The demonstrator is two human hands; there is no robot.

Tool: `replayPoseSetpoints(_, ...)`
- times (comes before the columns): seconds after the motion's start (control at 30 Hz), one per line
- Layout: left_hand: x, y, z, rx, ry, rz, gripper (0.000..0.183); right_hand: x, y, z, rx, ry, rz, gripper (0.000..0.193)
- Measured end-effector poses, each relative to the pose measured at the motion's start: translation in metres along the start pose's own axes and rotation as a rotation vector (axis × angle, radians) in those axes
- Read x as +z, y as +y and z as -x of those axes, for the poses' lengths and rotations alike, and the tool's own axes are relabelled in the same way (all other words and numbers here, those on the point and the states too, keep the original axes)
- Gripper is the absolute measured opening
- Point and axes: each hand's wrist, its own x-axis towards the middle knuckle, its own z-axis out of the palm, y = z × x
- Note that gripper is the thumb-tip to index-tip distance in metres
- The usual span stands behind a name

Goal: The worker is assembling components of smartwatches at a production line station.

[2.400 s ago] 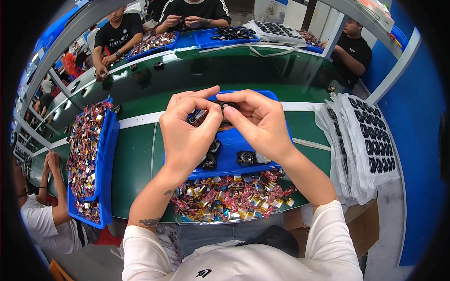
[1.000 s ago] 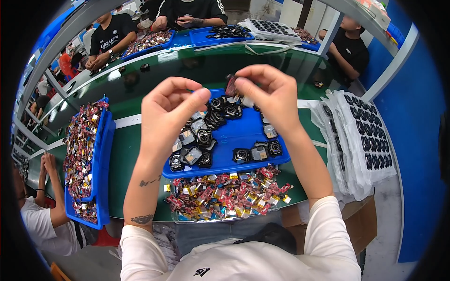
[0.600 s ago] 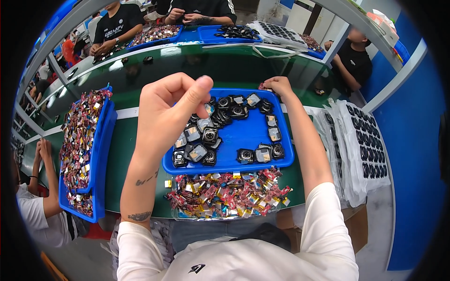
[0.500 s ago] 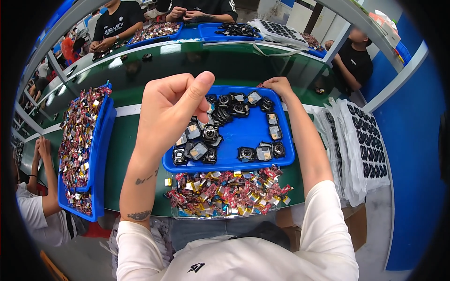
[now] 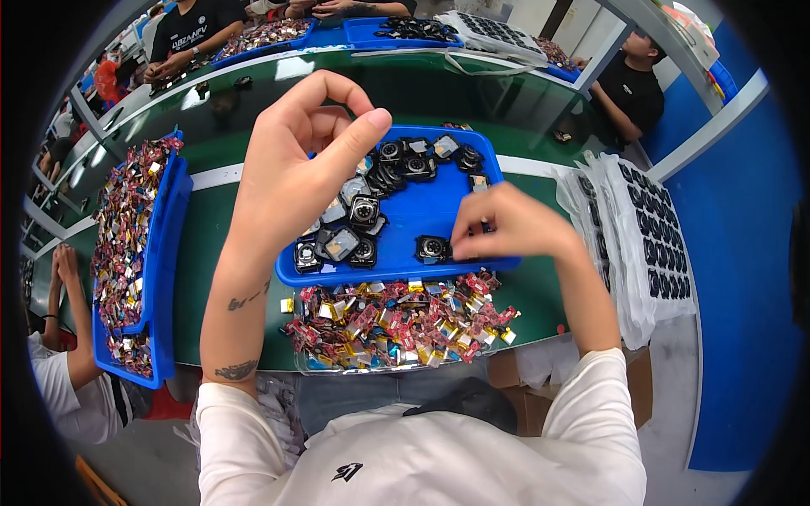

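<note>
My left hand point(image 5: 308, 160) is raised over the left part of a blue tray point(image 5: 396, 271), thumb and index fingertip brought together in a pinch. Anything between them is too hidden to make out. Reaching low over the tray's right side, my right hand point(image 5: 510, 223) has its fingertips at the right edge of a black smartwatch body point(image 5: 433, 249). Blur leaves unclear whether they grip anything. Several smartwatch bodies point(image 5: 364, 211), black with round sensor backs or grey open insides, crowd the tray's left and far sides. Some pieces at the right lie under my hand.
In front of me lies a heap of small red circuit parts point(image 5: 396, 325) with silver and yellow pieces. Stacked blue bins point(image 5: 164, 253) at left hold more. White trays of black parts point(image 5: 654, 228) stand at right. Across the green table point(image 5: 337, 93), other people work.
My right hand has come from the tray's far right corner back toward me, down to the near right smartwatch bodies. My left hand's index finger has bent over toward the thumb. The whole view has shifted slightly.
</note>
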Motion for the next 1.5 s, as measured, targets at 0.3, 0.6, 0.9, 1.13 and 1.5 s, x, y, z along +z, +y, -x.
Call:
replayPoseSetpoints(0.3, 0.011, 0.000, 0.006, -0.058, -0.087, -0.036, 0.018, 0.050, -0.027, 0.015, -0.082, 0.020, 0.270, 0.019)
replayPoseSetpoints(0.6, 0.013, 0.002, 0.011, 0.024, -0.465, -0.326, 0.019, 0.045, -0.033, 0.018, -0.131, 0.293, -0.056, 0.008)
replayPoseSetpoints(0.9, 0.034, -0.006, 0.022, 0.054, -0.426, -0.351, 0.026, 0.044, -0.033, 0.007, -0.094, 0.770, -0.199, 0.008)
replayPoseSetpoints(1.13, 0.038, -0.005, 0.021, 0.073, -0.380, -0.365, 0.020, 0.043, -0.030, 0.004, -0.111, 0.736, -0.618, 0.012)
replayPoseSetpoints(1.5, 0.034, -0.010, 0.014, 0.446, -0.186, -0.459, 0.022, 0.046, -0.029, -0.008, -0.239, 1.090, -0.358, 0.023)
